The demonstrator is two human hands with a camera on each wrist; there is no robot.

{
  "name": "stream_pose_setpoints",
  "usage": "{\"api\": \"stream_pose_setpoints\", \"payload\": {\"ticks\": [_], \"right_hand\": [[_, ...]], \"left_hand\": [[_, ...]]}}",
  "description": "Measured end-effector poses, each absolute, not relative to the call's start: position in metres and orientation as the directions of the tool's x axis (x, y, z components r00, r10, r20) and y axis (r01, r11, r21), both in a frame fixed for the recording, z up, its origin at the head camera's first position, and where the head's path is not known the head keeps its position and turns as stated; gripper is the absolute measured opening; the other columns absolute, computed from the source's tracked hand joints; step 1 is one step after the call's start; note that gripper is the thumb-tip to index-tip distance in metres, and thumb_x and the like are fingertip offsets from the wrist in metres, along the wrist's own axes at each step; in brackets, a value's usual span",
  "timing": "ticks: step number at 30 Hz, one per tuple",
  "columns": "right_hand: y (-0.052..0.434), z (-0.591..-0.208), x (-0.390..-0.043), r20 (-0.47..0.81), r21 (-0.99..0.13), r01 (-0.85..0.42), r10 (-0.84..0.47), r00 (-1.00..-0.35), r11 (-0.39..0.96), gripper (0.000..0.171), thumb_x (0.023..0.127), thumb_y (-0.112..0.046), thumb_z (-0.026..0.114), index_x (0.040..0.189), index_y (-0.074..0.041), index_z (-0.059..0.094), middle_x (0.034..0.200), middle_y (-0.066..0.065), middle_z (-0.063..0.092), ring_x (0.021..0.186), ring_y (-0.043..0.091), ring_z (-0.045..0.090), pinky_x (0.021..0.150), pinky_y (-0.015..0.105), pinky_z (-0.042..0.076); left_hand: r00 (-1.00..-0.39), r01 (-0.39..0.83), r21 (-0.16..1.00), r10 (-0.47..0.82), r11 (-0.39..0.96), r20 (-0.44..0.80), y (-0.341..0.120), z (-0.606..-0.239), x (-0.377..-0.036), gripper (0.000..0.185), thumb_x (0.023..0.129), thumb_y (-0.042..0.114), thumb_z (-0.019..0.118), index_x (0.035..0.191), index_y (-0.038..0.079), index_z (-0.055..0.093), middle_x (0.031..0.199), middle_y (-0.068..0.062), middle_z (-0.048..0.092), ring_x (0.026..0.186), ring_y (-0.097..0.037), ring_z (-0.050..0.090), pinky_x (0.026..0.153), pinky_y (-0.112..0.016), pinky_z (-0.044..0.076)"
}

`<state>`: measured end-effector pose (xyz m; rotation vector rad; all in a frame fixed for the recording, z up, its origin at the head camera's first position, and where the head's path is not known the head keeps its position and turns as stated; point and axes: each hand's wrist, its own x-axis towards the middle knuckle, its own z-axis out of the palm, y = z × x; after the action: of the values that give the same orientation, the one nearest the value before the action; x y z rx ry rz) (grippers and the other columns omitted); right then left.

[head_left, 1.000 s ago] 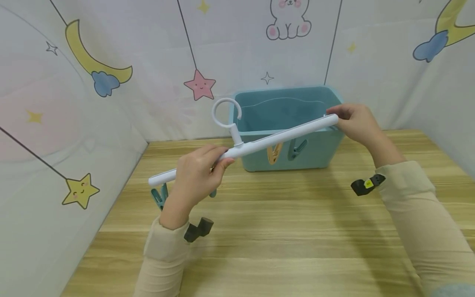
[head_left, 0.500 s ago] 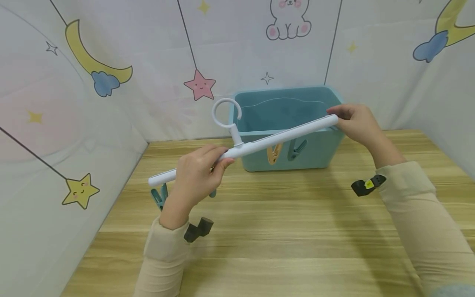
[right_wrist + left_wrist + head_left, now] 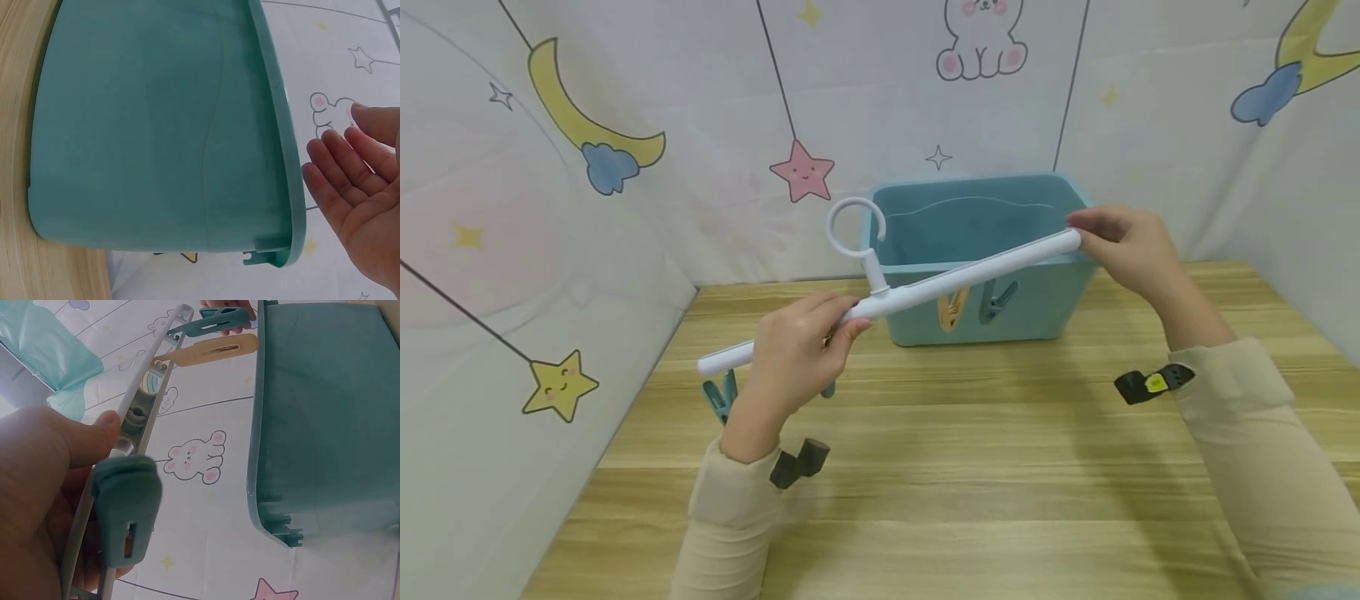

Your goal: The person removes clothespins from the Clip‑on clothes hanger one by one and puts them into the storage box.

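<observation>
A white clothes hanger [image 3: 970,271] with a ring hook [image 3: 853,229] is held tilted above the table, right end higher. My left hand [image 3: 820,333] grips its bar just left of the hook; the same hand [image 3: 37,487] shows in the left wrist view beside a teal peg [image 3: 125,509]. An orange peg [image 3: 951,310] and a teal peg [image 3: 997,302] hang from the bar's right half. Another teal peg [image 3: 721,396] hangs near the left end. My right hand [image 3: 1097,233] touches the bar's right tip; its fingers [image 3: 362,181] look straight, with nothing in the palm.
A teal plastic bin [image 3: 1037,308] stands on the wooden table [image 3: 962,467] behind the hanger, against the back curtain; its wall [image 3: 156,125] fills the right wrist view. Printed fabric walls close in the left, back and right sides.
My right hand and forearm have shifted slightly to the right and down at the bar's end. The hanger and my left hand have stayed put.
</observation>
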<state>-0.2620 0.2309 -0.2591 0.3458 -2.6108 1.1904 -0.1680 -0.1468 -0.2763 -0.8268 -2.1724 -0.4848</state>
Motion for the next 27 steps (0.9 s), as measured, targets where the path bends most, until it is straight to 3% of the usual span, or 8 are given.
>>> {"api": "stream_pose_setpoints", "payload": {"ticks": [13,27], "right_hand": [[0.226,-0.264,-0.242,0.375,-0.728,-0.383,-0.137,-0.917,0.569,0.038,0.095,-0.027,0.062,0.123,0.000,0.062,0.095,-0.028,0.060,0.088,-0.007,0.058,0.074,0.009,0.043],[0.218,-0.270,-0.229,0.455,-0.800,-0.494,-0.191,-0.869,0.340,0.019,0.094,-0.015,0.064,0.112,-0.012,0.070,0.094,-0.019,0.070,0.092,-0.001,0.063,0.080,0.011,0.047]], "left_hand": [[-0.510,0.685,0.075,0.403,0.724,0.760,-0.147,-0.276,-0.168,0.024,0.087,0.017,0.073,0.101,-0.002,0.071,0.076,-0.006,0.064,0.052,-0.012,0.048,0.043,-0.023,0.032],[-0.512,0.686,0.080,0.402,0.723,0.759,-0.148,-0.276,-0.169,0.023,0.087,0.017,0.073,0.100,-0.001,0.071,0.078,-0.007,0.065,0.052,-0.012,0.048,0.043,-0.023,0.032]]}}
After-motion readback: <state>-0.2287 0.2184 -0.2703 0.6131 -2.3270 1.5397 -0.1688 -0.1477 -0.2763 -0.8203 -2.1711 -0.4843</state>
